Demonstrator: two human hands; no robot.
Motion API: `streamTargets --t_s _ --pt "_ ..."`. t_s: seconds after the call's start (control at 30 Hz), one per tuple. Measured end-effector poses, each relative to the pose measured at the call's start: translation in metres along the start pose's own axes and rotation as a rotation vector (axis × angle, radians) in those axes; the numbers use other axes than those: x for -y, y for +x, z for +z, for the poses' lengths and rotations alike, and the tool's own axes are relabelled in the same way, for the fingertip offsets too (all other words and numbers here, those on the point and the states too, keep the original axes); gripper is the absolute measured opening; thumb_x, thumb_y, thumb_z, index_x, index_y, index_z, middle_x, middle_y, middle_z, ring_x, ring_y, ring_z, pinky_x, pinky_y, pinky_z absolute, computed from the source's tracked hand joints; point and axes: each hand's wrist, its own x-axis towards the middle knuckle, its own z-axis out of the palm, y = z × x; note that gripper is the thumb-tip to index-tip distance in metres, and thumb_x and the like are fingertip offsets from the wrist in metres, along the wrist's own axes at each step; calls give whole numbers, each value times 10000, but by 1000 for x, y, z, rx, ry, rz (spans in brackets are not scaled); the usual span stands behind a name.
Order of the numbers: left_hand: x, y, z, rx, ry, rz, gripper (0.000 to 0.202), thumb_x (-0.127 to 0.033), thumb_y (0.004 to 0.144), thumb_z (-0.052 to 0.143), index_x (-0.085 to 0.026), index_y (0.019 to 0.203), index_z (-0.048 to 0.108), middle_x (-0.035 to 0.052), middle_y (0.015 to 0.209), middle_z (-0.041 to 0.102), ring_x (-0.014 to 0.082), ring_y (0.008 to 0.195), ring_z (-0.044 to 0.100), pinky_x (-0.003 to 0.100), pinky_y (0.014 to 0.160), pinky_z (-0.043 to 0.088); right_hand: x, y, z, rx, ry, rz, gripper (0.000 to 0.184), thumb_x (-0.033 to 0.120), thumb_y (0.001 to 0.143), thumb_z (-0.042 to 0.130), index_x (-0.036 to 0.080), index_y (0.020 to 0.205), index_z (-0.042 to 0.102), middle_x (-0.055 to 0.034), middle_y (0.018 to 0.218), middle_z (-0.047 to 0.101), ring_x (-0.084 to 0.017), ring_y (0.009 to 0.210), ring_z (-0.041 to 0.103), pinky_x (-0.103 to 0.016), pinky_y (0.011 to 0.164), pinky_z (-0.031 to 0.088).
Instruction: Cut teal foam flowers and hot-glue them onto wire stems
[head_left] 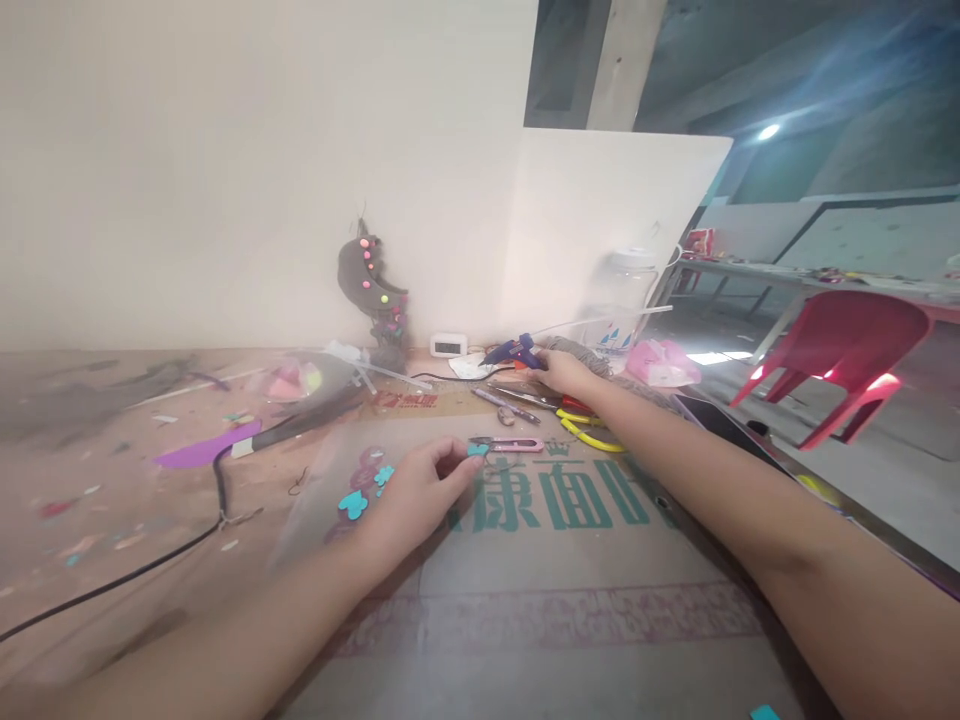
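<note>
left arm: enters at the lower left, forearm slanting up and inward over the printed clear mat.
left hand: low above the mat, back uppermost, fingers curled toward the thumb.
left grip: thumb and forefinger closed on a small teal piece, just beside the pink snips.
right arm: enters at the lower right, stretched farther forward than the left, crossing above the yellow-handled pliers.
right hand: at the rear of the blue glue gun, fingers bent at its handle.
right grip: fingers touch the handle; cannot tell whether they close fully around it.
glue gun: near the wall, nozzle to the left, beside white paper; a pale stick runs out rightward behind it.
hidden: most of the handle, behind the fingers; part of the pliers, under the forearm; some mat lettering, behind the left hand.
cut off: both arms, by the frame; another teal scrap, at the bottom edge.
hard to make out: left side of the table, blurred.
</note>
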Motion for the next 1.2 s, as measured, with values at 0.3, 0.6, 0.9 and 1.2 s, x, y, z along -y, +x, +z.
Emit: streamTargets --t_s 0.3,0.6,0.9,1.2 --pt "3 2 1 7 -33 2 328 -471 911 516 -192 737 513 -29 666 506 151 658 476 277 621 356 4 -6 -3 -18 -105 -18 333 340 979 603 170 1266 600 -95 1264 627 -226 1056 653 -438 890 571" --pt "5 1 1 -24 -49 14 330 -483 930 505 -194 772 522 -36 686 489 139 657 466 269 618 353 23 -59 -21 -170 -187 -207 277 297 972 569 93 1119 686 -213 1153 693 -335 1192 571 -468 1071 374" --pt "0 1 0 9 -65 39 306 -450 928 535 -188 772 544 -39 655 525 128 623 471 255 592 358 77 -146 6 51 716 -310 448 302 864 646 209 1283 518 -70 1103 627 -122 671 554 -265 602 471" --pt "-9 -4 -2 -17 -34 90 294 -406 941 520 -197 793 666 -11 752 656 157 736 580 269 707 434 85 -155 10 131 779 -276 241 367 868 597 180 772 714 -38 764 700 -168 709 614 -278 648 475"
